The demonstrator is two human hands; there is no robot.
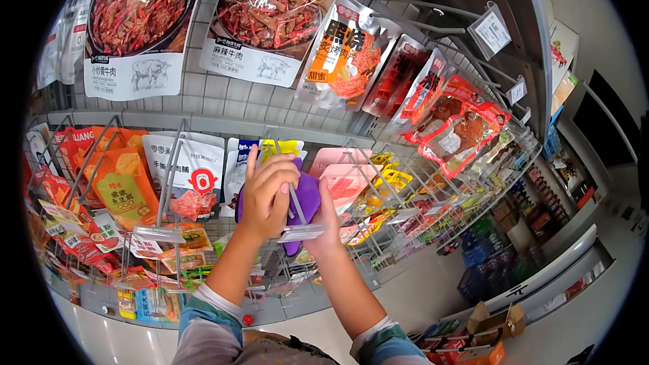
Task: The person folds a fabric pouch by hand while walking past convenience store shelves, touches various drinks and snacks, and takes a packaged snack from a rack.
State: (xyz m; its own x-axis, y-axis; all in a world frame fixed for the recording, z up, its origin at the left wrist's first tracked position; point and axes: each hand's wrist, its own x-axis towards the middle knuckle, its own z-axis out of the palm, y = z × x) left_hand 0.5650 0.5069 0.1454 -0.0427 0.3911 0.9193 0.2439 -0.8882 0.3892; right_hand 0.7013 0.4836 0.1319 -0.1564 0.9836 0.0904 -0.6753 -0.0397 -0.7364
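Both hands are at a metal display hook that sticks out from the rack and ends in a clear label holder. A purple cloth is bunched around and behind the hook. My left hand lies across the cloth and the rod, its fingers bent over them. From the other side my right hand grips the cloth, thumb pointing up and close to the label holder; its other fingers are mostly hidden. White snack pouches hang left of the hands, pink pouches right of them.
Large beef pouches hang above on the wire grid. Orange packets sit at left among protruding hooks. Red meat packs hang at right beneath price tags. Below right, an open cardboard box stands on the floor.
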